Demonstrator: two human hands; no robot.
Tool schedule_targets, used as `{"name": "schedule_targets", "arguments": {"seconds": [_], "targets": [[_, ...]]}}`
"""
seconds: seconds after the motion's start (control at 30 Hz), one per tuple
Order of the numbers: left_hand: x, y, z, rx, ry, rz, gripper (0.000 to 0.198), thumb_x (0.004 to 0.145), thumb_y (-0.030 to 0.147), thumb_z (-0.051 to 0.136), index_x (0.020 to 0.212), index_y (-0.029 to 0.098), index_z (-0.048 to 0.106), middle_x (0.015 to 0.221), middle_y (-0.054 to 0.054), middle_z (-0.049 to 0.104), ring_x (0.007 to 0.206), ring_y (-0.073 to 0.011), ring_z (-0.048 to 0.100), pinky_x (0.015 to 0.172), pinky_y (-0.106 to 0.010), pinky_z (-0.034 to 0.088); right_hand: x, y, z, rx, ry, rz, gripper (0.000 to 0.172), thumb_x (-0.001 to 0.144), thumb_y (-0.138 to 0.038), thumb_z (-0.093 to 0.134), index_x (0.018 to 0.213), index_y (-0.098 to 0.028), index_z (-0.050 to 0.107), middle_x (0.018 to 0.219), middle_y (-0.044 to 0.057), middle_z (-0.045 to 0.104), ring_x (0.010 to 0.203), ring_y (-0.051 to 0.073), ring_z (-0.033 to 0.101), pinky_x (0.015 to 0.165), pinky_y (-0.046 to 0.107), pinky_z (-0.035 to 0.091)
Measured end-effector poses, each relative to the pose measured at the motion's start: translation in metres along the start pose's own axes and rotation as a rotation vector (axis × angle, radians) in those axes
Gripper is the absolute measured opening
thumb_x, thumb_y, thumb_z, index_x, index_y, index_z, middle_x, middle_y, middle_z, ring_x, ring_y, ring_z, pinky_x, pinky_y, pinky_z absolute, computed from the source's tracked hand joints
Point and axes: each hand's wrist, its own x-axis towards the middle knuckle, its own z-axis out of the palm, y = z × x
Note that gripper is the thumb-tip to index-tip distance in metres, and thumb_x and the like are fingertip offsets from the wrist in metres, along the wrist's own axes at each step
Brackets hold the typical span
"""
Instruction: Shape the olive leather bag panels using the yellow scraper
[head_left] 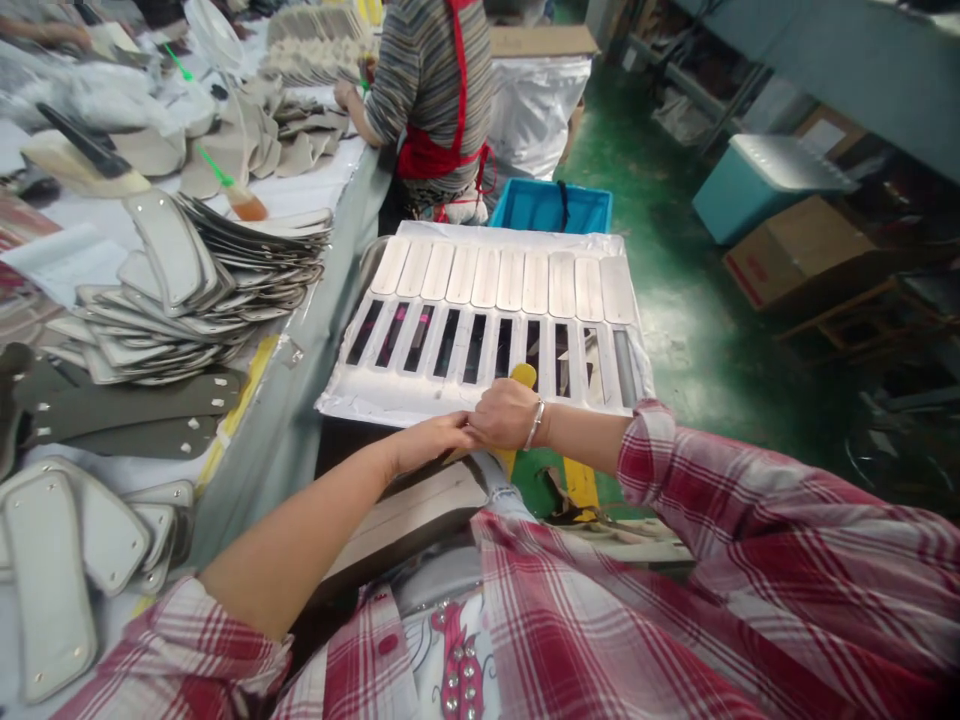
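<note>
On the table (pixel 259 480) at left, a heap of pale pieces (pixel 176 255). Farther right, left hand (pixel 433 437) with fingertips against the right hand (pixel 508 413) — own hold impossible to tell. The latter clamped round a yellow handle (pixel 523 375), rounded end up over the near edge of a white slotted panel (pixel 397 393). Far right, cardboard box (pixel 802 250).

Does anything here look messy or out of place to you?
The pile of pale pads on the left-hand table looks untidy: slumped and fanned, with pieces jutting at different angles, unlike the neat row of pale strips on the white board.
</note>
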Motion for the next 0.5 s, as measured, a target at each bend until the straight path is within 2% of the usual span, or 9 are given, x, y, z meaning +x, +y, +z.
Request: {"name": "schedule_targets", "arguments": {"seconds": [0.07,0.1,0.2,0.27,0.33,0.4,0.5], "targets": [[0.003,0.007,-0.005,0.212,-0.154,0.047,0.06,0.065,0.032,0.065,0.12,0.014,0.049,0.116,-0.006,0.058,0.108,-0.0237,0.051,0.095,-0.033,0.037,0.009,0.004,-0.001,0.017,-0.007,-0.089,0.054,0.093,-0.044,0.023,0.073,-0.016,0.065,0.071,0.007,0.067,0.066,0.017,0.059,0.059,0.031,0.028],[0.004,0.009,-0.008,0.308,-0.189,0.016,0.058,0.065,0.034,0.066,0.117,0.014,0.052,0.113,-0.006,0.06,0.107,-0.0243,0.051,0.094,-0.033,0.037,0.014,0.005,-0.001,0.026,-0.011,-0.122,0.054,0.092,-0.044,0.024,0.072,-0.016,0.065,0.071,0.007,0.067,0.067,0.017,0.059,0.059,0.031,0.028],[0.008,0.005,-0.014,0.5,-0.111,-0.16,0.046,0.068,0.048,0.062,0.097,0.013,0.064,0.094,-0.005,0.066,0.095,-0.026,0.056,0.087,-0.034,0.041,0.026,0.006,0.0,0.043,-0.051,-0.219,0.048,0.091,-0.041,0.029,0.073,-0.016,0.066,0.073,0.007,0.068,0.07,0.019,0.059,0.059,0.031,0.029],[0.011,-0.002,-0.012,0.512,-0.023,-0.226,0.048,0.066,0.055,0.061,0.087,0.012,0.066,0.085,-0.006,0.067,0.089,-0.0261,0.058,0.081,-0.033,0.043,0.032,0.006,0.001,0.052,-0.093,-0.259,0.044,0.09,-0.039,0.033,0.073,-0.016,0.066,0.075,0.007,0.068,0.07,0.019,0.059,0.059,0.031,0.029],[0.014,-0.009,-0.008,0.476,0.052,-0.242,0.052,0.064,0.058,0.061,0.086,0.011,0.066,0.083,-0.007,0.067,0.087,-0.0264,0.058,0.076,-0.032,0.045,0.035,0.007,0.002,0.066,-0.134,-0.26,0.043,0.09,-0.039,0.033,0.076,-0.017,0.066,0.076,0.006,0.068,0.069,0.019,0.059,0.059,0.031,0.029],[0.015,-0.015,-0.004,0.437,0.077,-0.226,0.054,0.063,0.058,0.062,0.089,0.011,0.065,0.086,-0.007,0.067,0.089,-0.0265,0.058,0.075,-0.032,0.046,0.038,0.007,0.001,0.077,-0.158,-0.229,0.047,0.092,-0.041,0.029,0.078,-0.018,0.067,0.077,0.006,0.069,0.07,0.019,0.06,0.06,0.031,0.03],[0.01,-0.018,-0.005,0.38,0.002,-0.132,0.053,0.067,0.058,0.059,0.099,0.016,0.064,0.1,-0.005,0.066,0.097,-0.0249,0.056,0.085,-0.032,0.043,0.045,0.005,0.001,0.083,-0.159,-0.23,0.054,0.093,-0.044,0.022,0.081,-0.018,0.068,0.079,0.008,0.069,0.074,0.019,0.061,0.064,0.032,0.032]]}}
